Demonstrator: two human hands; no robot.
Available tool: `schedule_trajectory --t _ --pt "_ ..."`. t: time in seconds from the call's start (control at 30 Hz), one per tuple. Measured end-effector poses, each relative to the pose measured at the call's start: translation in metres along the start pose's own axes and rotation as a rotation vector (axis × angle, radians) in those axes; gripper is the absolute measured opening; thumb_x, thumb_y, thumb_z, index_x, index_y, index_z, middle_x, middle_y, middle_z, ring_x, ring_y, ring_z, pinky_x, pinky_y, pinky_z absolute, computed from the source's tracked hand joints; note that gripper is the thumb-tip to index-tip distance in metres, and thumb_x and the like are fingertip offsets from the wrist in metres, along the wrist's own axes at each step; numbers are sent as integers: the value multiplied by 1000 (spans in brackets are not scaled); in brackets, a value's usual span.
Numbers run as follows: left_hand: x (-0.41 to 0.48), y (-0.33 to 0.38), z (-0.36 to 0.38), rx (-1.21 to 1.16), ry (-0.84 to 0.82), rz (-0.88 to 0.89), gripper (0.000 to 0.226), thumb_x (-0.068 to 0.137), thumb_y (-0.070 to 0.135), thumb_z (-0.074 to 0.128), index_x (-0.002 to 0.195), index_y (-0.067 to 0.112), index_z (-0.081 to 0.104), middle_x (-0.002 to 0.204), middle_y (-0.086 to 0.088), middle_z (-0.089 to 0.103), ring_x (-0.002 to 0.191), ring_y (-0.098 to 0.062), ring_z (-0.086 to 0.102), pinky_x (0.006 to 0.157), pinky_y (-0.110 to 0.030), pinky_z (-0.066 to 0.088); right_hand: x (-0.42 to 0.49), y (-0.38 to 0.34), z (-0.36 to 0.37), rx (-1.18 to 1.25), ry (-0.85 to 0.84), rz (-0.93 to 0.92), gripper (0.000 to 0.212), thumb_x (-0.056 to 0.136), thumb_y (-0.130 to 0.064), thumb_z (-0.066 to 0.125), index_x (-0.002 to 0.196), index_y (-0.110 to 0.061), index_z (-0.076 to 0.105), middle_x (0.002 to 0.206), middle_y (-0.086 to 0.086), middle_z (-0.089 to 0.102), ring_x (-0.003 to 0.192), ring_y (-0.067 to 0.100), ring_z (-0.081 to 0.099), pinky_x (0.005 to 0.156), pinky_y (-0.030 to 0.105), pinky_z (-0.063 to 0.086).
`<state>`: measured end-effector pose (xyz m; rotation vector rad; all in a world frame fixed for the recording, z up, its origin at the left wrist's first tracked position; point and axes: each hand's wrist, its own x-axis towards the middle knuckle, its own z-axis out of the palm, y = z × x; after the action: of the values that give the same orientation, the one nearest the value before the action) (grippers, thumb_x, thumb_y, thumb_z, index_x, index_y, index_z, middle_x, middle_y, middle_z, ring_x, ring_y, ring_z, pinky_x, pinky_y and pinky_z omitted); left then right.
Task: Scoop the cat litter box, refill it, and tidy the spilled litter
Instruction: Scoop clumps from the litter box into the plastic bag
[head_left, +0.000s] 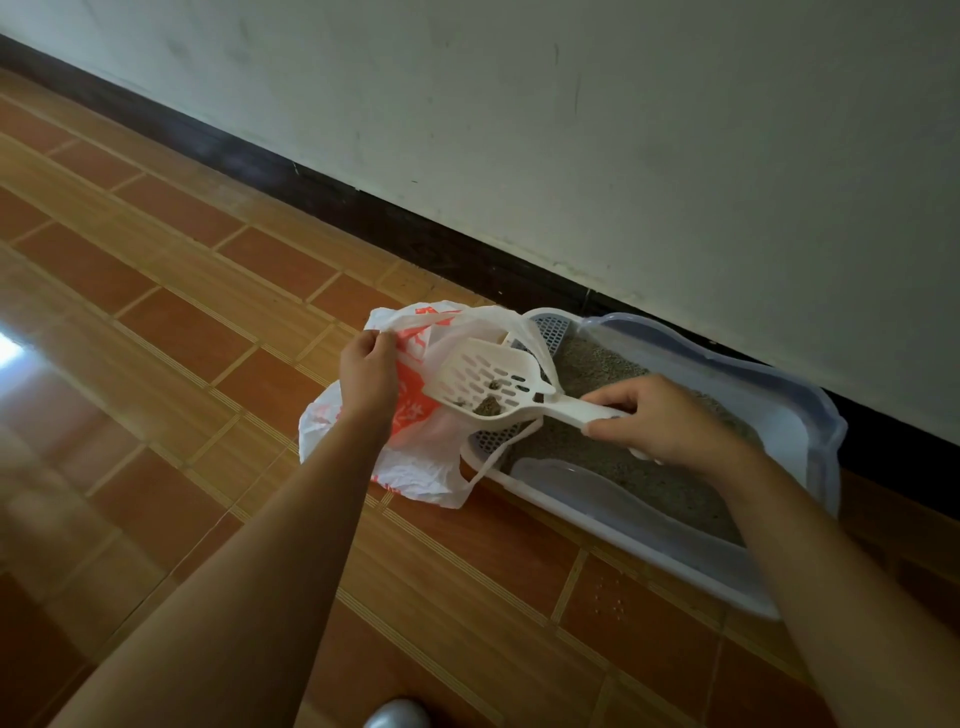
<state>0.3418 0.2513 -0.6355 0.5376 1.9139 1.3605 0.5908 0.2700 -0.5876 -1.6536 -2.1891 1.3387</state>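
At the near edge of the tiled floor (171, 332) a grey rounded shape (397, 714) showed, too cropped to identify. A few pale spilled grains (609, 597) lay on a tile just in front of the litter box (795, 415), which sat against the dark baseboard (363, 213), its long side running along the wall (623, 130), with grey litter (649, 483) inside. The right hand (660, 421) gripped the handle of the white slotted scoop (488, 382), fingers curled around it, above the left end of the box. The scoop's long axis ran right to left, its head pointing left into the mouth of a white and orange plastic bag (415, 462). Clumps (488, 406) lay in the head. The left hand (369, 374) pinched the bag's rim, holding it open just left of the box.
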Motion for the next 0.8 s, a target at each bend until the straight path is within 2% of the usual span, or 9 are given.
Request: schedule_trajectory --t 0.17,0.23,0.33,0.43,0.53,0.63,0.8 --pt "2 0 -10 0 6 -8 25 96 19 38 78 16 56 94 -14 60 85 -25 58 82 -39 52 14 -10 2 17 -5 -17 26 83 -15 65 108 -20 67 89 -6 66 78 11 60 66 25 47" --pt "4 1 -15 -9 6 -1 26 96 17 37 78 14 55 92 -15 59 83 -26 56 81 -41 52 15 -14 0 29 -7 -25 25 83 -15 65 108 -20 66 91 -5 66 79 11 59 66 25 47" --pt "8 -2 -21 -10 3 21 25 95 16 36 78 11 53 86 -15 54 79 -26 52 68 -34 46 16 -18 -3 64 12 -33 24 84 -15 63 107 -22 66 85 -11 63 74 7 57 58 20 42" --pt "11 -4 -24 1 4 26 24 96 16 35 83 9 54 85 -14 52 79 -24 50 64 -29 44 19 -21 -6 68 43 -44 26 85 -15 63 110 -21 65 82 -15 60 74 3 56 57 18 38" --pt "10 -2 -24 -16 -6 18 26 97 17 35 83 10 56 81 -10 57 77 -23 56 67 -28 49 26 -25 -3 8 44 -51 29 84 -16 63 112 -21 65 88 -12 62 78 6 57 60 20 43" --pt "7 1 -25 -37 -13 24 28 98 17 34 87 11 59 79 -4 61 73 -16 62 61 -22 49 35 -30 4 -76 45 -59 28 84 -17 63 112 -20 65 88 -11 63 80 11 60 61 23 48" --pt "9 -1 -28 -40 -13 16 30 97 16 33 77 12 55 72 -3 57 63 -14 56 57 -21 45 50 -45 22 -177 57 -84 31 83 -16 64 114 -16 65 90 -4 64 78 10 61 67 28 54"
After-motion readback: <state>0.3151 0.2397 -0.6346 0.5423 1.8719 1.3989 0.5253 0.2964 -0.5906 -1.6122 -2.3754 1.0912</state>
